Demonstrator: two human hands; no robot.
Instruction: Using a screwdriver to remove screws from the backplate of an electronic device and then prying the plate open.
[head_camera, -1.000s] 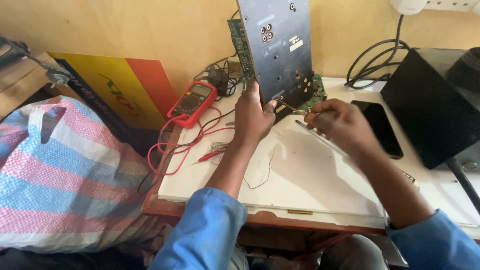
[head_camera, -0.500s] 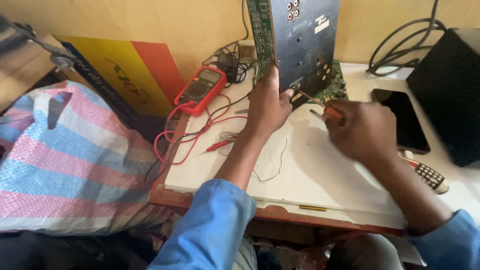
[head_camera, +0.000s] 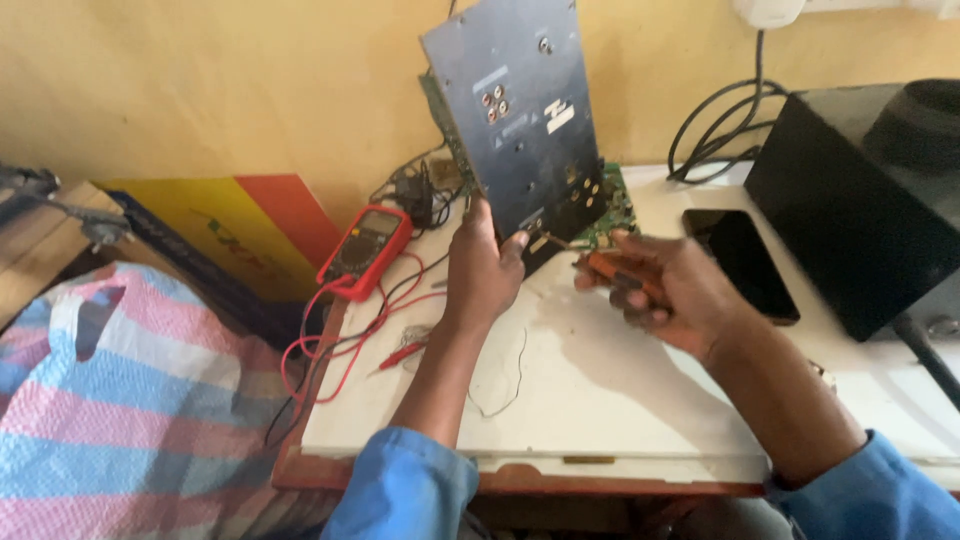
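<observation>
Steadying the upright panel (head_camera: 520, 120), left hand (head_camera: 483, 275) grasps its edge; right hand (head_camera: 665, 290) clenches screwdriver (head_camera: 600, 265), whose tip could slip and gouge the circuit board (head_camera: 612, 205).

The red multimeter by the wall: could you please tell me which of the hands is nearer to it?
Left. The left hand grips the upright panel's lower edge, just right of the red multimeter; the right hand, holding a screwdriver, is farther right.
</observation>
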